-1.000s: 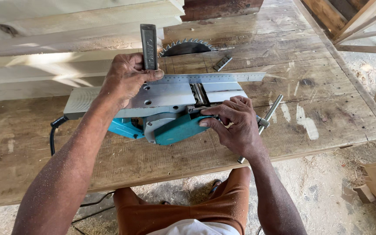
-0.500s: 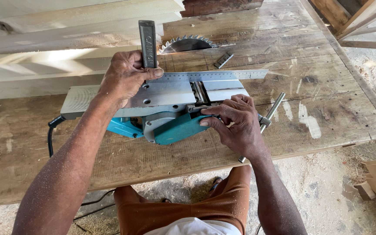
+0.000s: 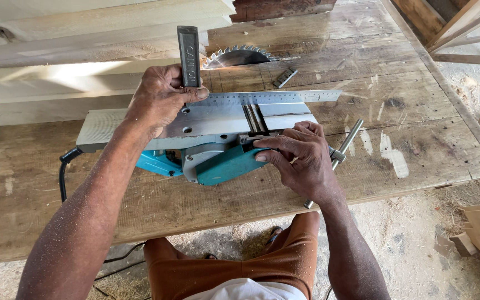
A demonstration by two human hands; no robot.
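Observation:
A teal electric planer lies upside down on a worn wooden workbench, its flat metal sole facing up. My left hand presses a steel try square onto the sole, gripping its dark upright stock; the ruler blade lies along the sole's far edge. My right hand rests on the planer's teal side housing, fingers touching the near edge by the cutter slot.
A circular saw blade sticks up through the bench behind the planer. A small metal piece lies beside it. A metal T-wrench lies to the right. Pale planks are stacked at the back left. A black cord hangs left.
The view has shifted slightly. Both hands stay in the same places on the square and the planer.

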